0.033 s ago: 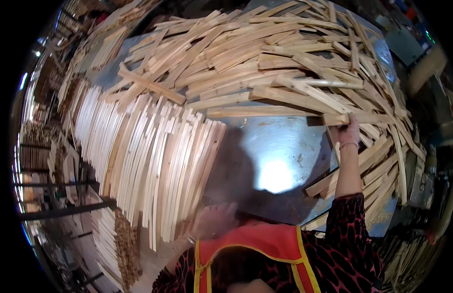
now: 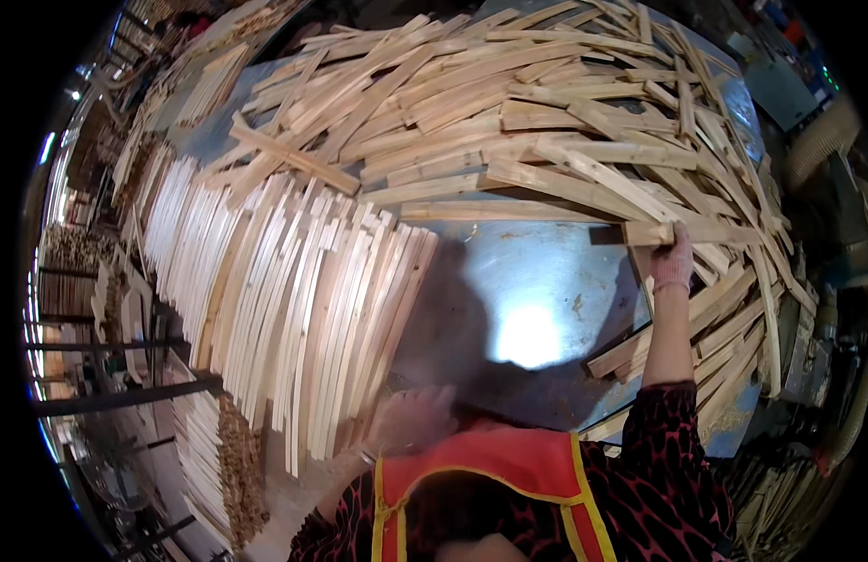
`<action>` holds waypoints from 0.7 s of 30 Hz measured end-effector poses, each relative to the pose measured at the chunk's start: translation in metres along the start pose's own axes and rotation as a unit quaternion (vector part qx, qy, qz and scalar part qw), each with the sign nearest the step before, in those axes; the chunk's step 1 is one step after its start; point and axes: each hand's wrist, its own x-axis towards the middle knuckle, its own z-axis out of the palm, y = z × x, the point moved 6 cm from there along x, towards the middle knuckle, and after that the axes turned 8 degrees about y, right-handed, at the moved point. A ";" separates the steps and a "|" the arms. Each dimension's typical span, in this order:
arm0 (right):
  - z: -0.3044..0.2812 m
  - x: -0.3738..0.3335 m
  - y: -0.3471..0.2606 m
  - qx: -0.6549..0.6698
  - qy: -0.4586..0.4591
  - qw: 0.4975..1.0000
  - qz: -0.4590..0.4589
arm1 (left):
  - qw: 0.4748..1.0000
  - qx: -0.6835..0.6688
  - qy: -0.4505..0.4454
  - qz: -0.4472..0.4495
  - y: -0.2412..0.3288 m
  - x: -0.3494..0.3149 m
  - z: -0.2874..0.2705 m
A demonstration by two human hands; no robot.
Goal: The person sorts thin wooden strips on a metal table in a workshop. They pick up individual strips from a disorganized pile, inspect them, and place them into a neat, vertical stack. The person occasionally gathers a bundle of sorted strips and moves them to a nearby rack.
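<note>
Right fingers (image 2: 679, 232) clamp a wooden strip (image 2: 646, 234) over a table (image 2: 528, 267); left fingers (image 2: 438, 400) too blurred to tell.

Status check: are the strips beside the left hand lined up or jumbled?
Lined up: the strips by the left hand lie side by side, running much the same way, while the far pile crisscrosses.

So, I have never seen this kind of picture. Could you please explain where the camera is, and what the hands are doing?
There is no robot, only a person. A fisheye camera on the head looks down, so straight edges bend. The right hand holds the end of a wooden piece. The left hand is blurred, near the neat row of wooden strips; I cannot tell if it holds anything. Behind the bare patch of metal table lies a loose pile of wood.
</note>
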 end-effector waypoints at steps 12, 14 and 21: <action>-0.124 -0.218 0.070 -0.311 0.031 0.950 0.016 | 0.963 -0.061 0.210 0.155 -0.038 -0.011 0.003; -0.111 -0.271 0.089 -0.378 -0.041 0.925 0.016 | 0.954 -0.110 0.218 0.175 -0.031 -0.010 -0.006; 0.018 -0.421 0.193 -0.726 -0.485 0.463 -0.152 | 0.830 -0.475 0.290 -0.042 -0.053 0.078 0.025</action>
